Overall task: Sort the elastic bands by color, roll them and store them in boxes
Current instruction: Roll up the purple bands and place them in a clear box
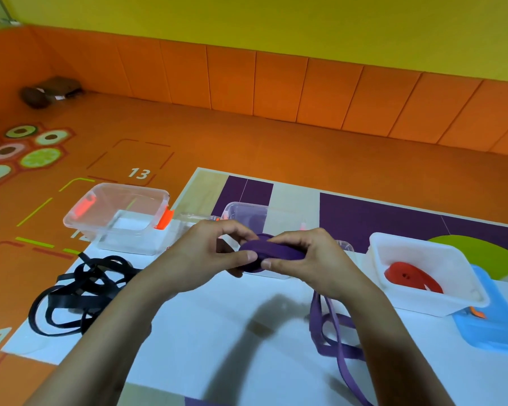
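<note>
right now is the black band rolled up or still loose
Loose. The black band lies in a tangled heap of open loops on the mat's left edge, outside every box, untouched by either hand.

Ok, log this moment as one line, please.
phase: rolling | both hands: left hand and right hand grip purple band | red band in white box | black band loose

So the tangled band (79,291) sits at the mat's (217,332) left edge, with an open box (121,218) just behind it, half off the mat onto the floor. Middle box (247,213) is behind both hands, toward the far edge. Over at the right edge there's a tub (423,273) with a rolled band (411,278) in it, resting on a lid (493,326).
</note>
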A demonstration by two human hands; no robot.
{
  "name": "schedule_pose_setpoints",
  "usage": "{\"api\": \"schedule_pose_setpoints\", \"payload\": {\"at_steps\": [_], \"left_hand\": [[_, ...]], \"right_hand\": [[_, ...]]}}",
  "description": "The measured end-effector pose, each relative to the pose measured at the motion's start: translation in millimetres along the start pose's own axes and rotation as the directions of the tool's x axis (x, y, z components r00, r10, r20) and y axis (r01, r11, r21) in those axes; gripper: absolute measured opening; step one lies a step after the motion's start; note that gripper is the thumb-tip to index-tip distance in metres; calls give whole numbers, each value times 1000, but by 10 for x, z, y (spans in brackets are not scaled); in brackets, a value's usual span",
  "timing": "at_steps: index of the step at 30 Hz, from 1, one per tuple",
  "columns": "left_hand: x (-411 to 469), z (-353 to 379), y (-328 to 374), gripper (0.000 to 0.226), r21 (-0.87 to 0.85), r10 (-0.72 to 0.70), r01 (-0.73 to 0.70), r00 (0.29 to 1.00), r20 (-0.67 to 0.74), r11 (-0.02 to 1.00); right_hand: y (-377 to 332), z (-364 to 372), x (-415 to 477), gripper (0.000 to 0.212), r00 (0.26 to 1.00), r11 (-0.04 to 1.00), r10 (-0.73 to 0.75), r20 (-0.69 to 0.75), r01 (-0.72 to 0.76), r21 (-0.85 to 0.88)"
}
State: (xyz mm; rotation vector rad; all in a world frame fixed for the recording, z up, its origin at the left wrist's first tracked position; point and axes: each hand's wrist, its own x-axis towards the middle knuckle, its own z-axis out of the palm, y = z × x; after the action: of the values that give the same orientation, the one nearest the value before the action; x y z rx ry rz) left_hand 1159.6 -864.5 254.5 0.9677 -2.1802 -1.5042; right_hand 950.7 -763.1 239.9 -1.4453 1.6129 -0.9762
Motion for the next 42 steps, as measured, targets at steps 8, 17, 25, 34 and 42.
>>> {"api": "schedule_pose_setpoints", "payload": {"at_steps": [8,17,25,34,42], "left_hand": [[-8,49,-45,18,45,101,-100,995,-14,994],[121,351,-57,22,-593,75,-226,961,-268,773],[120,350,-169,20,-349,-50,-10,986,-162,937],[94,25,-1,19,123,187,-183,982,-27,975],[127,325,-6,21,-534,91,-187,975,-201,825]], "right_hand": [[32,50,15,18,993,994,-36,-116,48,103],[82,350,92,16,945,853,27,-327,149,501],[178,173,99,13,973,988,-44,-229,77,135],[44,-9,127,14,990,991,-117,-75,112,-71],[198,125,91,6,945,934,-63,-322,169,315]]}}
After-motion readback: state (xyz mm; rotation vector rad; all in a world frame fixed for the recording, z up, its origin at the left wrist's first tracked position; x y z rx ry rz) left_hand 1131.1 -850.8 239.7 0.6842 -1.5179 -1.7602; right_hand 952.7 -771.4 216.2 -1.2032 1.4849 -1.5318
